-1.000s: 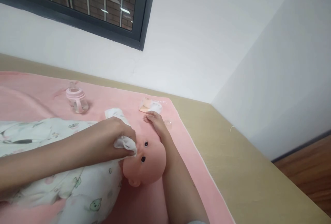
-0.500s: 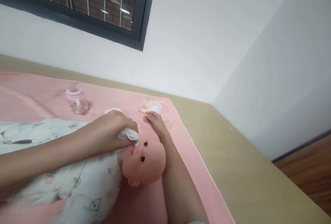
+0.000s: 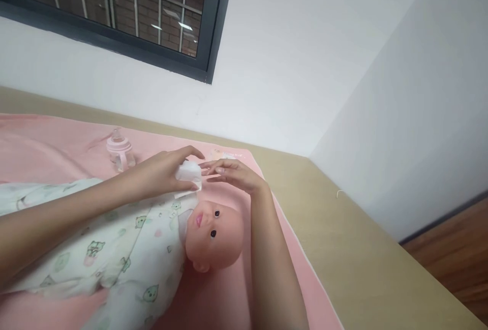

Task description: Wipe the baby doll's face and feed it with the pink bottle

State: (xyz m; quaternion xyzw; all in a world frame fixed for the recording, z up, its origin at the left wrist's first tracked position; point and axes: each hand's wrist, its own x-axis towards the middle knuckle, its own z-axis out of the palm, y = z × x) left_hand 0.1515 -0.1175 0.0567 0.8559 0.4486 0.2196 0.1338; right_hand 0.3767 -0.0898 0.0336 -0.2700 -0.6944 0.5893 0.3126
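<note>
A baby doll [image 3: 213,233] in a white printed sleepsuit [image 3: 114,238] lies on a pink blanket [image 3: 46,142], its face turned up. My left hand [image 3: 160,175] is raised above the doll's chest and holds a folded white wipe [image 3: 187,176] between thumb and fingers. My right hand [image 3: 232,173] hovers just right of the wipe, fingers stretched out, its fingertips touching or nearly touching the wipe's edge. My right forearm runs past the doll's head.
A pink baby bottle [image 3: 120,149] stands on the blanket at the back. The blanket covers a tan surface [image 3: 343,238] set into a corner of white walls. A dark-framed window [image 3: 114,9] is above. Wooden floor [image 3: 453,248] shows at the right.
My left hand lifted the wipe off the doll's face and moved it up and away. My right hand rose from the blanket beside the head and met the wipe.
</note>
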